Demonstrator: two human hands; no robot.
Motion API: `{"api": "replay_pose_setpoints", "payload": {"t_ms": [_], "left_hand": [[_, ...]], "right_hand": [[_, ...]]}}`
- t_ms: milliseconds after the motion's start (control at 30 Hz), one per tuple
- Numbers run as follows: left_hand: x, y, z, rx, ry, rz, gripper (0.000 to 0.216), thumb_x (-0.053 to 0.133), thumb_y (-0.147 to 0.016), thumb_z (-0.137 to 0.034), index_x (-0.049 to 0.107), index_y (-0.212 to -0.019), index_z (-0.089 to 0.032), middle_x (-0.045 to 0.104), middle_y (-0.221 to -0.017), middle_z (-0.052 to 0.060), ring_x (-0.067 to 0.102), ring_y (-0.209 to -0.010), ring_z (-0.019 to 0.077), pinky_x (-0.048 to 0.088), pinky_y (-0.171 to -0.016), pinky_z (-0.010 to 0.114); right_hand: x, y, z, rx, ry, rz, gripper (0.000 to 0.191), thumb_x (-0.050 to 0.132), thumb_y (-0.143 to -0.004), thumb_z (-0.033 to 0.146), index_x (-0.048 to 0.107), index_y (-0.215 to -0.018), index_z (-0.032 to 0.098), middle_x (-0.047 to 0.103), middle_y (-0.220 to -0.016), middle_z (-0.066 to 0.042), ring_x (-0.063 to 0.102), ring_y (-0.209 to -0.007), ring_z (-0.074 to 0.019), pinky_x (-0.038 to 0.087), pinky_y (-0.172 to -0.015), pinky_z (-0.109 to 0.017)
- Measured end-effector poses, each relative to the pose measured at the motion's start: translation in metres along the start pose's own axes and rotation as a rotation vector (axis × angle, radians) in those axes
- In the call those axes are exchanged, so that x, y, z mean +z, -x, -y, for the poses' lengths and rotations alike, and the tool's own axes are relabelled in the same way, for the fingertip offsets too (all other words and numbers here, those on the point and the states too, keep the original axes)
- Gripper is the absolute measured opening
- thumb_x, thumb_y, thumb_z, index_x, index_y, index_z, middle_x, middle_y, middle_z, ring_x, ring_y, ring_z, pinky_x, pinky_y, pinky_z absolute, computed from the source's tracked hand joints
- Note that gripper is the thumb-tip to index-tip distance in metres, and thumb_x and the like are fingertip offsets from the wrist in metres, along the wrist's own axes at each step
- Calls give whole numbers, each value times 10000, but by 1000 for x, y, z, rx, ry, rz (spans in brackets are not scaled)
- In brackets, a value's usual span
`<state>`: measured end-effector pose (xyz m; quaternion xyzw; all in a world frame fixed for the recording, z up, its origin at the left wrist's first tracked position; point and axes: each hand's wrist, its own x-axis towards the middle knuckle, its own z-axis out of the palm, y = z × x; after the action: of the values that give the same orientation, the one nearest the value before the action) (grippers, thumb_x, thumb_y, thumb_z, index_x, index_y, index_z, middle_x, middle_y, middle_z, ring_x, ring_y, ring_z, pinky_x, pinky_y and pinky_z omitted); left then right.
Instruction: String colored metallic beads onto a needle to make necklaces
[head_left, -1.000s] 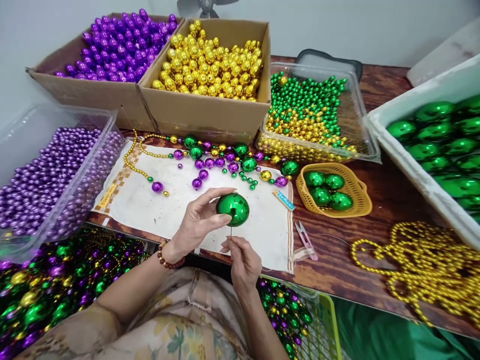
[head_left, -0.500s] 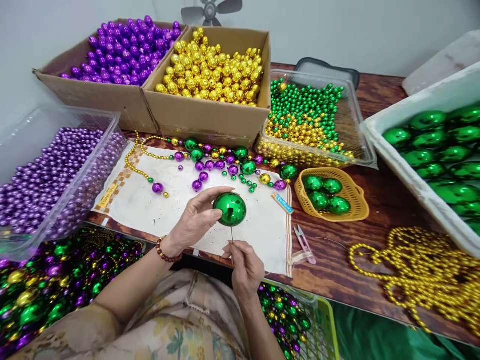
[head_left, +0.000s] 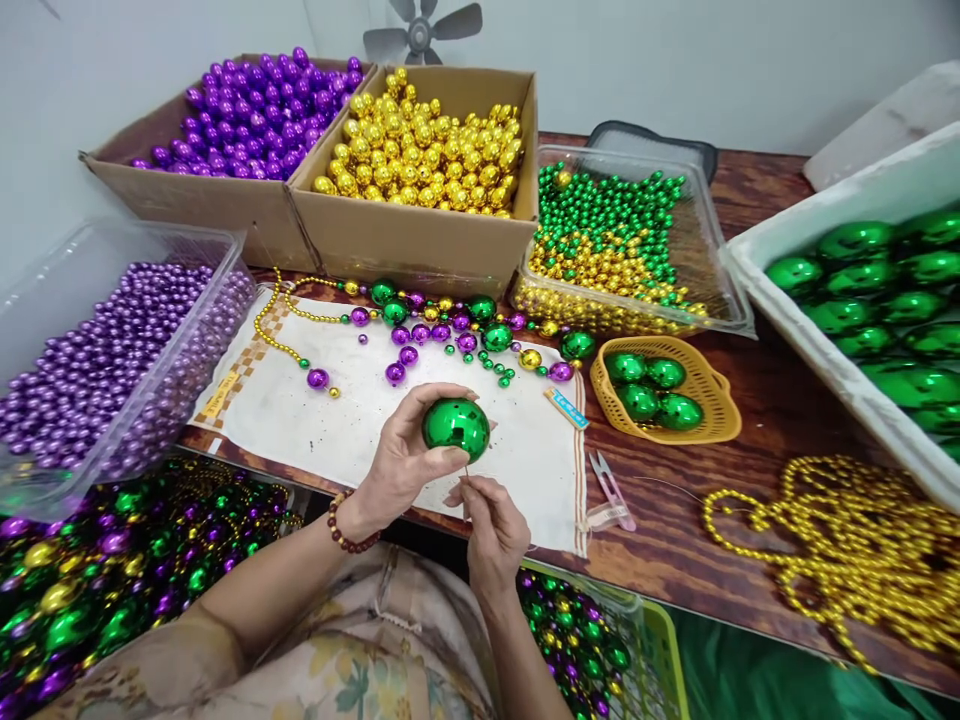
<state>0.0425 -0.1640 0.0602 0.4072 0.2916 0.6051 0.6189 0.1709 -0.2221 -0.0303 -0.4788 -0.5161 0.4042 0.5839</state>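
My left hand [head_left: 401,455] is wrapped round a large shiny green ball [head_left: 455,427], held just above a white cloth [head_left: 315,415]. Right below the ball, my right hand [head_left: 491,525] pinches a thin needle [head_left: 466,474] whose tip points up into the ball's underside. A half-strung strand of purple, green and gold beads [head_left: 442,330] lies along the far side of the cloth.
Cardboard boxes of purple balls [head_left: 247,110] and gold balls [head_left: 420,140] stand at the back. A clear tray of purple beads [head_left: 90,350] sits left, a green-and-gold bead tray [head_left: 615,240] behind. A yellow basket [head_left: 712,420], thread snips [head_left: 611,490], gold bead strands [head_left: 847,540] and a white bin [head_left: 825,340] lie right.
The green ball has come down closer to my right hand, so less of the needle shows between them. My left hand's fingers have closed more round the ball.
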Motion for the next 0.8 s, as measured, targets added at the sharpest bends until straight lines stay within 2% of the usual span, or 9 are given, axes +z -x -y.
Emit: {"api": "replay_pose_setpoints", "payload": {"t_ms": [200,433,667,800], "left_hand": [[-1,-2,-1,-4,8,-69,458,818,-762,-427,665,-1157,-253,650,-1211,75,661,-1025,214,573,-873,326],[-6,-7,-5,-40,-12,-36,471,820,-751,-428,682,-1167,-256,676,-1194,72,661,-1019,208,559,-922,354],[-7,-12,-9,-47,39,-20,446,821,-763,-400,672,-1162,-270,683,-1177,58,688,-1000,198,581,-878,332],[-7,-12,-11,-59,94,-24,436,819,-771,-388,676,-1161,-257,694,-1164,64,703,-961,182,595,-797,276]], "right_hand": [[0,-1,2,37,-24,-14,140,580,-971,226,700,-902,203,696,-737,-9,669,-615,-150,512,-570,-278],[4,-6,3,-72,-17,137,195,558,-977,192,738,-1047,223,603,-634,30,566,-496,-108,476,-501,-259],[7,-5,1,16,-67,31,161,559,-989,229,719,-1002,220,546,-606,57,513,-440,-80,432,-445,-221],[4,3,-4,66,-64,54,169,529,-1003,266,683,-980,203,542,-587,61,511,-414,-81,414,-419,-216]]}}
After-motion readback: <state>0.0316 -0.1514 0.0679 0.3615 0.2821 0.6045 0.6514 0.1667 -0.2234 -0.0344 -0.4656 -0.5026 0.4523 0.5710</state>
